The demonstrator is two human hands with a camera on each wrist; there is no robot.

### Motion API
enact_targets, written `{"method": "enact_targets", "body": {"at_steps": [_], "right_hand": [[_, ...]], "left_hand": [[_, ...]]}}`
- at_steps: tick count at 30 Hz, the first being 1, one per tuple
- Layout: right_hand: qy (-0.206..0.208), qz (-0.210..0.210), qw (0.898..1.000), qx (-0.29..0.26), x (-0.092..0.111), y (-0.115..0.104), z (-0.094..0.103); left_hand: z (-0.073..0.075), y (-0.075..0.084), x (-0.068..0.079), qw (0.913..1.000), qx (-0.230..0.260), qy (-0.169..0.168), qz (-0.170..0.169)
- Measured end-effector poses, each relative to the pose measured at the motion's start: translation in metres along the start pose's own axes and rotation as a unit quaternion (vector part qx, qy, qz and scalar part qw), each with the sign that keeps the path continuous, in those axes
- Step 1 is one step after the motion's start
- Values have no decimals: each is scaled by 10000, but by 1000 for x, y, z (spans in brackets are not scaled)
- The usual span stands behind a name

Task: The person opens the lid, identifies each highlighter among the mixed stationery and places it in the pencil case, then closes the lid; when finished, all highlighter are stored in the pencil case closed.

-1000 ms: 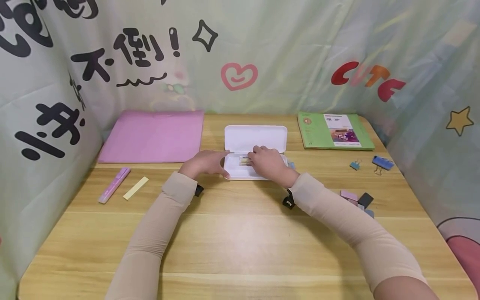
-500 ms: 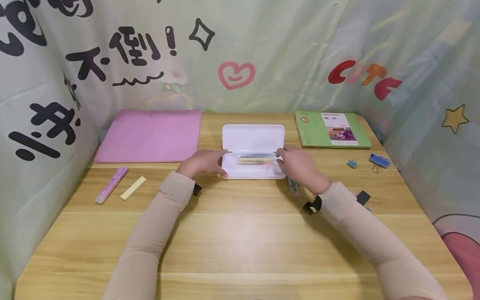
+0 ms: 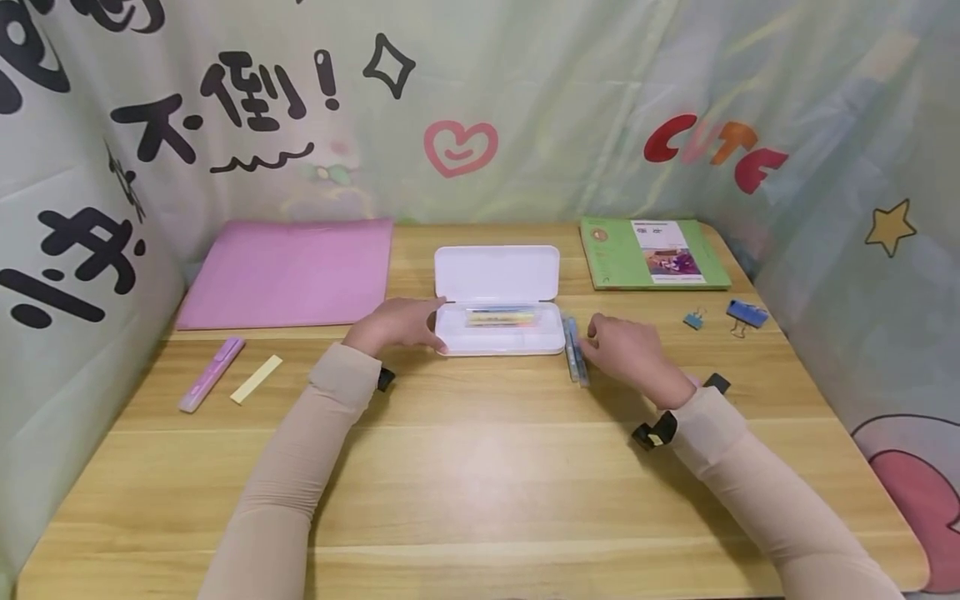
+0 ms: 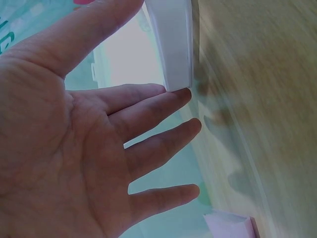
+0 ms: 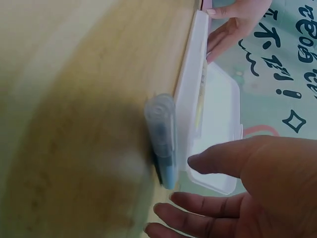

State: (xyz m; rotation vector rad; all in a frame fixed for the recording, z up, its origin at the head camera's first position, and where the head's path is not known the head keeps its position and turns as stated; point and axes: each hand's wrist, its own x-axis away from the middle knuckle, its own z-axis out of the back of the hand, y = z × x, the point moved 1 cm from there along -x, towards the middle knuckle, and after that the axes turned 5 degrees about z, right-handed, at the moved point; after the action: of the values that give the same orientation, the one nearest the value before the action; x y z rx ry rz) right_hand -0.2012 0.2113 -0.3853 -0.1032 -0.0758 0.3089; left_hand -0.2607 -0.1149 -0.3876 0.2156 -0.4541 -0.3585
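A white pencil case [image 3: 498,342] stands with its lid [image 3: 497,273] raised, and slim pens or refills [image 3: 501,317] lie inside. At its left end is my left hand [image 3: 401,323]; in the left wrist view the straight, spread fingers [image 4: 163,106] touch the case's end. Two blue-grey pens [image 3: 572,350] lie side by side on the table by the case's right end. My right hand [image 3: 626,346] hovers just right of them. In the right wrist view its thumb [image 5: 223,158] and fingers are parted near a clear-capped pen [image 5: 162,129], with nothing held.
A pink folder [image 3: 288,271] lies back left, a green book [image 3: 652,254] back right. Blue binder clips [image 3: 746,313] are at right, and a dark flat piece [image 3: 717,382] is partly behind the right wrist. A purple box cutter [image 3: 213,374] and cream strip [image 3: 257,379] lie left.
My right hand has left the inside of the case and moved right, over to the two pens. A pen set now shows in the case. The left hand stays at the case's end.
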Motion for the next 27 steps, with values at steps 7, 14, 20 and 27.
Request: {"method": "enact_targets", "body": {"at_steps": [7,14,20,27], "right_hand": [[-156,76,9998,18,2,0,-6],[-337,-50,9993,131,1,2,-7],[-392,-122,9990,160,-2,3,-7],[-177,-195,9996,25,-8,2,-3]], "left_hand": [[0,-1,-2,10000,1,15,-14],[1,1,0,10000,78,-4,12],[2,3,2,9999,121,8,0],[2,2,3,10000,79,-19,-1]]}}
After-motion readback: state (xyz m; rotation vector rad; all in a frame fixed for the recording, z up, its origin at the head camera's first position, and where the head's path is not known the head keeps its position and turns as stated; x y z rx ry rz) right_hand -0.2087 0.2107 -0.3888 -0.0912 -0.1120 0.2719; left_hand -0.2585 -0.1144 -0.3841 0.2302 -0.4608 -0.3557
